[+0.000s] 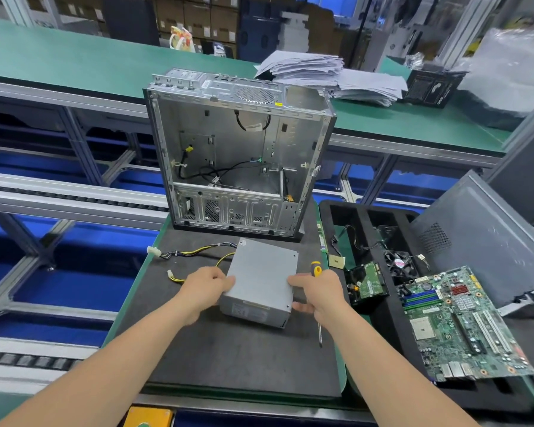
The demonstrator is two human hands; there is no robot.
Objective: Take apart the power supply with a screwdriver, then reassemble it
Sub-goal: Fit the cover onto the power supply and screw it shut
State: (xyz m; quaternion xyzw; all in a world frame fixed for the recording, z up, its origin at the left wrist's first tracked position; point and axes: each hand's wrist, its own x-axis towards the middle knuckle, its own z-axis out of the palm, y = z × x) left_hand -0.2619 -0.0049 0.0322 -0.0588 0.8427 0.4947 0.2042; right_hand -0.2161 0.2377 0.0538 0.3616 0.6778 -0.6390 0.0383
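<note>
While the power supply point(261, 285) lies flat on the dark mat point(228, 359), just in front of the open computer case point(238, 155), its long axis is run away from the person toward that case, and it is bracketed by both hands; the left hand point(208, 288) is clamped on its left edge, thumb on top, and the right hand point(319, 292) is pressed to its right side with the screwdriver point(316, 269) gripped in it, handle up and shaft pointed back toward the person; neither hand is nearer. No screws can be made out on the lid, so a turn of the box is judged likely before the tip can be brought round. One power supply, one screwdriver and two hands are counted; its cables point(195, 252) are trailed leftward to two white plugs; one motherboard point(463, 322) and one fan point(399, 263) are laid well to the right.
</note>
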